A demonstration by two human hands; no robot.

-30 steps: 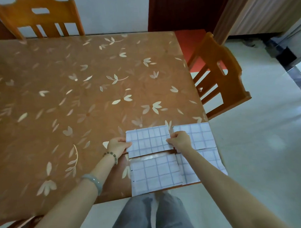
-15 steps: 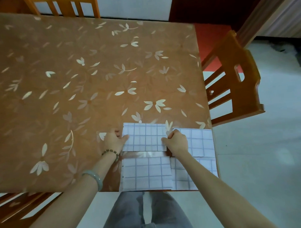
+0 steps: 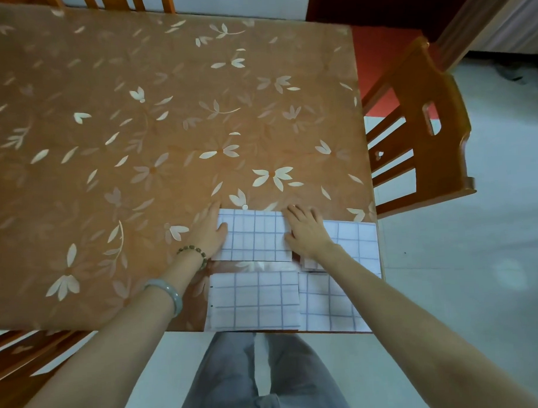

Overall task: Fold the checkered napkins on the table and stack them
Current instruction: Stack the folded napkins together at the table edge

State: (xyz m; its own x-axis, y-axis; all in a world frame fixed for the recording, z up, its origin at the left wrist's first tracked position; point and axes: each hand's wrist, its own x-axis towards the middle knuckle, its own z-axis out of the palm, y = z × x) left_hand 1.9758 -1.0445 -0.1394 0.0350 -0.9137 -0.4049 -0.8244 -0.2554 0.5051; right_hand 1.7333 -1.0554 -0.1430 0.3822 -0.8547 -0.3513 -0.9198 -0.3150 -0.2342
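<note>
A: One surface point(image 3: 137, 132), brown cloth with a pale leaf print. Room?

B: Pale floor point(image 3: 477, 273) on the right, a red patch point(image 3: 375, 62) past the far corner and a dark door point(image 3: 376, 4) behind that. Three wooden chairs: right chair point(image 3: 427, 155), far chair point(image 3: 126, 2), near chair point(image 3: 29, 355) at bottom left.

A: Anything cut off or hidden?

B: Only the slats of the far chair show, and only a corner of the near chair. The right forearm crosses both right-hand napkins, so I can't tell how they're folded. Grey trousers point(image 3: 255, 375) run off the bottom.

A: Napkins?

B: Four, white with a thin blue-grey grid. They're flat rectangles in a two-by-two block at the near right corner of the surface. The far-left napkin point(image 3: 253, 238) is separated from the near-left napkin point(image 3: 256, 302) by a strip of cloth. Near-left lies right against the near-right napkin point(image 3: 329, 305), and both reach the near edge. The far-right napkin point(image 3: 357, 240) reaches the right edge.

A: Hands?

B: The left hand point(image 3: 209, 233) lies flat with straight fingers at the far-left napkin's left edge, thumb on it. The right hand point(image 3: 305, 233) is flat with spread fingers, pressing that napkin's right edge, and its palm overlaps the far-right one. Neither hand pinches anything. The left wrist has a bead bracelet point(image 3: 191, 252) and a pale bangle point(image 3: 170, 294).
</note>
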